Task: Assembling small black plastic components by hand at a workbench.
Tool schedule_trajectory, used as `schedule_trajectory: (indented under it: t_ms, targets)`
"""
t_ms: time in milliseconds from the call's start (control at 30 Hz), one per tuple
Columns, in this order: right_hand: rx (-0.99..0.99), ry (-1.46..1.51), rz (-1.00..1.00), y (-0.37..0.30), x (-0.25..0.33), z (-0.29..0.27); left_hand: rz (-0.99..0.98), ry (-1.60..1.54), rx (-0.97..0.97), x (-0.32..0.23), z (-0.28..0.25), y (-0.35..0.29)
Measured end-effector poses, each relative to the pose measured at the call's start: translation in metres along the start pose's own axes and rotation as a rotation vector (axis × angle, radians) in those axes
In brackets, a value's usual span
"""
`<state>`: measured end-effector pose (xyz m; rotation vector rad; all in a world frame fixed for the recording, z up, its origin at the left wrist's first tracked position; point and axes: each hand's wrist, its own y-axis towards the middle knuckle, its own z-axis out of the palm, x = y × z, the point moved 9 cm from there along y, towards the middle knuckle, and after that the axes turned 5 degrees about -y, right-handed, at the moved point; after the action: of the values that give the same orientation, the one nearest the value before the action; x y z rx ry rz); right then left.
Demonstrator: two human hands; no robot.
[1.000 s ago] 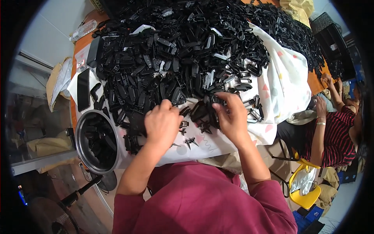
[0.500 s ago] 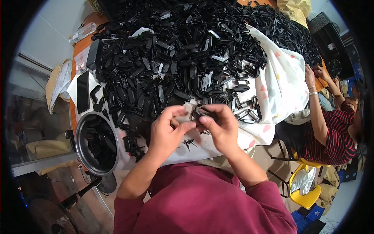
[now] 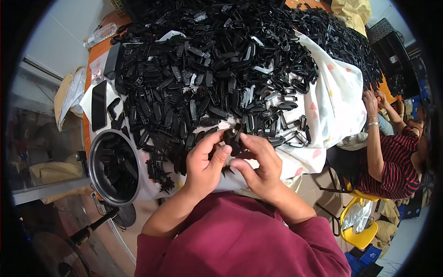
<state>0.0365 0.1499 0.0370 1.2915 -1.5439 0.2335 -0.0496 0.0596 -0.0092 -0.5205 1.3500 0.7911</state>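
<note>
My left hand (image 3: pixel 205 164) is closed, with a small black plastic part (image 3: pixel 234 142) pinched at its fingertips above the near edge of the table. My right hand (image 3: pixel 262 167) is beside it on the right. Its index fingertip touches the part, while its thumb stays apart below and leaves a gap. The fingers partly cover the part, so its exact kind does not show. Just beyond both hands spreads a large heap of black plastic pieces (image 3: pixel 184 92), many long and clip-like. A few small dark pieces (image 3: pixel 159 173) lie left of my left hand.
A metal bowl (image 3: pixel 137 177) of black pieces stands at the left edge, near a phone (image 3: pixel 98 106) and a plastic bottle (image 3: pixel 100 35). A patterned white cloth (image 3: pixel 339 99) lies under the heap. At right, a person in a striped shirt (image 3: pixel 392 154) works beside a yellow chair (image 3: pixel 360 235).
My right thumb has come away from the black part, and my left fingers have closed on it. The small spiky pieces below my hands are now mostly covered.
</note>
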Motion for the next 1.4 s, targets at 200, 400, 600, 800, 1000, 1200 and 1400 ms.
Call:
schedule_trajectory:
  t_ms: [200, 400, 600, 800, 1000, 1200, 1400]
  targets:
    - [-0.072, -0.031, -0.049, 0.0, -0.002, -0.018, 0.051, 0.167, 0.066, -0.018, 0.005, 0.0]
    - [0.008, -0.06, -0.142, 0.001, 0.002, -0.018, 0.065, 0.151, 0.099, -0.016, 0.005, -0.002]
    - [0.06, -0.084, -0.196, -0.005, 0.006, -0.014, 0.121, 0.164, 0.117, -0.037, 0.006, 0.001]
    - [-0.097, -0.054, -0.179, 0.0, 0.016, -0.034, 0.025, 0.073, 0.145, -0.027, 0.008, -0.002]
    - [-0.01, -0.186, -0.205, 0.0, 0.021, -0.027, 0.432, 0.52, 0.132, -0.06, 0.013, -0.004]
    - [0.063, -0.198, -0.218, -0.002, 0.019, -0.017, 0.263, 0.447, 0.203, -0.039, 0.005, -0.004]
    - [-0.095, -0.387, -0.301, -0.019, 0.024, -0.003, -0.138, -0.174, -0.016, 0.011, 0.006, -0.014]
